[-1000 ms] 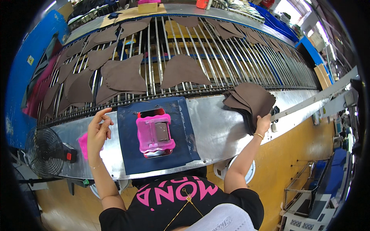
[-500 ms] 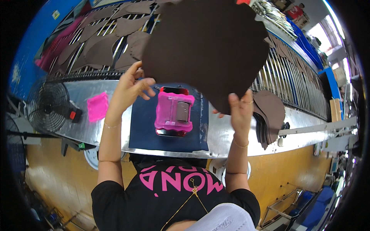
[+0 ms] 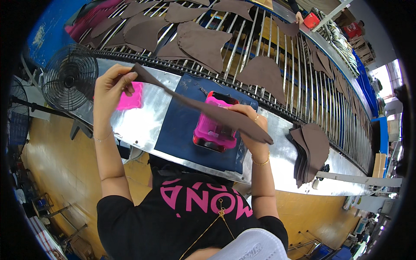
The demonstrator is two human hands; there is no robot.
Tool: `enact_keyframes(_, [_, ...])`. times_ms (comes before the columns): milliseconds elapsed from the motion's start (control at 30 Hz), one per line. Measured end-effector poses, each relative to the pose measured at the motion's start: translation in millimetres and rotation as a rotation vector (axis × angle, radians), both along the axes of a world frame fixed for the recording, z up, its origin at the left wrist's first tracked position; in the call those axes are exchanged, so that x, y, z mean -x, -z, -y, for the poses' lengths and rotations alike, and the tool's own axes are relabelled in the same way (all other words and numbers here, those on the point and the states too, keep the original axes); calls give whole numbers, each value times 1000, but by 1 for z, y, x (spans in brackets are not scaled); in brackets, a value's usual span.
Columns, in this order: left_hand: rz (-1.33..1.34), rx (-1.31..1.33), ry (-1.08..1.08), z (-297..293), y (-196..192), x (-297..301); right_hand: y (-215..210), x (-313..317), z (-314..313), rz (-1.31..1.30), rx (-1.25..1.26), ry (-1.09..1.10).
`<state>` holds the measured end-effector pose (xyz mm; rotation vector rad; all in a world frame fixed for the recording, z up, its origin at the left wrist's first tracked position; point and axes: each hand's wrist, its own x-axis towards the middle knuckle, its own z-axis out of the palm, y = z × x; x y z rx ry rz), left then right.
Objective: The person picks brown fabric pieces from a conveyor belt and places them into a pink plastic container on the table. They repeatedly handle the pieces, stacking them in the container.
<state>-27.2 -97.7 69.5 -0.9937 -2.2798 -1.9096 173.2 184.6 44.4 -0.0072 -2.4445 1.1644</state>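
Note:
My left hand (image 3: 112,86) pinches one narrow corner of a dark brown flat cut piece (image 3: 190,103), which looks like leather or fabric. Its other end is gripped by my right hand (image 3: 248,112), partly hidden behind the piece. Stretched between both hands, the piece is tilted nearly edge-on and slopes down to the right. Below it, a pink wavy-edged frame-like block (image 3: 201,129) with red and black ends sits on a dark blue mat (image 3: 177,134). The piece covers part of that block. A pink wavy-edged pad (image 3: 133,96) lies near my left wrist.
Brown cut pieces (image 3: 201,43) lie spread over a slatted metal rack (image 3: 297,78) beyond the metal table (image 3: 149,123). A stack of brown pieces (image 3: 315,149) is at the table's right. A black fan (image 3: 69,80) stands left. Another person's hand (image 3: 299,17) shows at the far side.
The brown piece has come down from broad-side view to nearly edge-on. My left hand, earlier with fingers apart at its edge, now pinches a corner. The whole view has turned.

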Motion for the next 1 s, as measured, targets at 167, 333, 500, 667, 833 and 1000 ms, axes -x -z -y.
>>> enact_keyframes(167, [208,198,57,-25,13,-12,6,-27,-17,-32,-137,160])
enact_keyframes(333, [244,390,255,-71,23,-26,33,-71,-41,25,-84,253])
enact_keyframes(500, [-203,390,453,-115,22,-40,58,-128,-58,114,18,452])
enact_keyframes(667, [-363,305,667,-162,28,-61,45,-201,-87,207,-73,660])
enact_keyframes(833, [-516,260,772,-213,25,-79,2,-261,-109,393,-49,692])
enact_keyframes(1000, [-719,154,678,-271,-15,-64,-68,-202,-98,-6,194,1046])
